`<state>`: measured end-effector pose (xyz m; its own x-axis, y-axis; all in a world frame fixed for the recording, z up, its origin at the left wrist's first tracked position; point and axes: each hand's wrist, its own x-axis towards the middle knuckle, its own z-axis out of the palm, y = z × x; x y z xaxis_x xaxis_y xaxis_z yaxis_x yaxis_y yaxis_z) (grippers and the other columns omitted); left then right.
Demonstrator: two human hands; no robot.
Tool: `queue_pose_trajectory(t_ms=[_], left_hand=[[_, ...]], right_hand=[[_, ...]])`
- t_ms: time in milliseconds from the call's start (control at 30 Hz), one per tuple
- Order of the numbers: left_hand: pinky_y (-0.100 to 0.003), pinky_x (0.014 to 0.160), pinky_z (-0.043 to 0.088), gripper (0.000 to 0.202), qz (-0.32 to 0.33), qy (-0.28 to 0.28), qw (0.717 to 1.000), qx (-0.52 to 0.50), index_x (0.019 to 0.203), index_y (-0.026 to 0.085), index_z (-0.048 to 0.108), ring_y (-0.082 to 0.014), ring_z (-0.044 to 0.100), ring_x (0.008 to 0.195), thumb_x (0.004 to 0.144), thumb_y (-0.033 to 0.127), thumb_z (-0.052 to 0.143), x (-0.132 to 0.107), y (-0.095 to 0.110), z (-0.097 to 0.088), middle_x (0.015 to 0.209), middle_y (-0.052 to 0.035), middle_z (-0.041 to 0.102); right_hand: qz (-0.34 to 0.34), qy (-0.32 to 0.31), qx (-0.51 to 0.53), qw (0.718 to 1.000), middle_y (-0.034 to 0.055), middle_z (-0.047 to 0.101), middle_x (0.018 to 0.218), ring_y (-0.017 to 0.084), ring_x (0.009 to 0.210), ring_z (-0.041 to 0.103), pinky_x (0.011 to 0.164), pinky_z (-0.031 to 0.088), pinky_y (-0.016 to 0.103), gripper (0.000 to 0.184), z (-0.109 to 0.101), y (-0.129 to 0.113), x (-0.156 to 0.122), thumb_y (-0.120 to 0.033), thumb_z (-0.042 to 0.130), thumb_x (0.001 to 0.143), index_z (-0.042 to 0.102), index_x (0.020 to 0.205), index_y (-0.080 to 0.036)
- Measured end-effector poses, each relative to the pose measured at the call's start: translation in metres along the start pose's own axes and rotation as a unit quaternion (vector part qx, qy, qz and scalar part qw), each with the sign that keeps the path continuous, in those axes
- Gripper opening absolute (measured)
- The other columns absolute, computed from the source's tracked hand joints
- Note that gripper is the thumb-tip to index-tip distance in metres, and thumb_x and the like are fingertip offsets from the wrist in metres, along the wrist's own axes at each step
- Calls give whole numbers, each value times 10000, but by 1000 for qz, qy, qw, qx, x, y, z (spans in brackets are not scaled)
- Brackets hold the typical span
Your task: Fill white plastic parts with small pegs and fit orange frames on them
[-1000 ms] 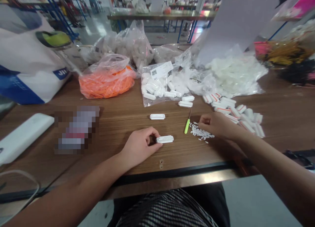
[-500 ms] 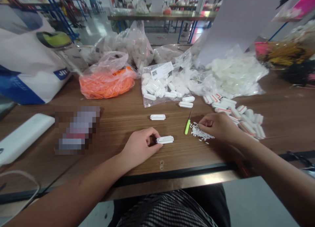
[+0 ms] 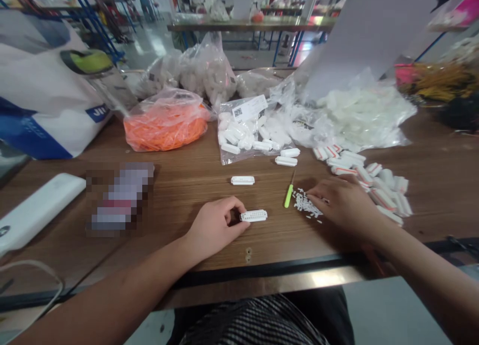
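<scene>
Far left on the wooden tabletop (image 3: 179,195), a flat white slab (image 3: 41,210) lying near the edge, then a blurred patch (image 3: 119,197), no telling what's under there. Behind those, a big white shopping bag (image 3: 37,120) and a clear bag of orange bits (image 3: 164,128), probably parked back there to stay out of the way of the hands.

Next up, left hand (image 3: 215,225) curled around the end of a white connector block (image 3: 254,215), fingers and thumb closed on it, block flat on the wood. Looks like a grip for keeping it steady. Just beyond, a second connector block (image 3: 242,180) lying on its own, with a clear bag of white plugs (image 3: 243,130) behind it and two loose plugs (image 3: 286,157) off to the right of that bag.

Then a green-handled pick (image 3: 288,197) lying within easy reach of both hands, right beside a little scatter of tiny white pins (image 3: 307,204). Right hand (image 3: 346,205) right over those pins, fingers loosely apart and touching the scatter, though no way to tell if any pins are pinched. Far right, a heap of orange-striped white pieces (image 3: 370,182), with a bulging bag of white bits (image 3: 366,118) behind it.
</scene>
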<state>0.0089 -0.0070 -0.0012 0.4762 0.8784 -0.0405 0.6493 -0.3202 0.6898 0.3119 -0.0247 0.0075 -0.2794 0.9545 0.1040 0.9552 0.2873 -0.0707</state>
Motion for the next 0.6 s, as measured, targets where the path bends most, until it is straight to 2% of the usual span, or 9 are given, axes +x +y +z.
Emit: queue_pose_trajectory(t_ms=[100,267,467,600], left_hand=[[-236,532,335,115,0,0,1000,-1,808,202,655,-95,437,497,733,284,685,0,0,0,537,74,452],[-235,536,340,122,-4,-2,1000,-6,813,206,656,-96,446,505,731,291,687,0,0,0,537,75,459],[-232,537,336,112,0,-5,1000,-7,816,210,653,-98,447,513,738,285,679,-1,0,-1,543,74,465],[-235,536,334,107,-1,-4,1000,-9,818,213,653,-100,444,515,743,285,679,-1,0,0,545,72,462]], right_hand=[[39,-18,60,997,28,685,672,197,670,605,690,383,352,257,2,5,1,-305,493,841,672,676,-221],[136,-70,165,974,16,694,645,164,587,610,556,405,295,193,0,10,4,-346,557,769,685,698,-220],[144,-77,159,974,35,692,633,167,574,608,533,410,295,196,-6,6,5,-340,564,762,677,673,-207],[153,-33,275,949,46,677,644,159,570,583,537,437,292,277,-10,0,5,-439,565,805,659,711,-195]])
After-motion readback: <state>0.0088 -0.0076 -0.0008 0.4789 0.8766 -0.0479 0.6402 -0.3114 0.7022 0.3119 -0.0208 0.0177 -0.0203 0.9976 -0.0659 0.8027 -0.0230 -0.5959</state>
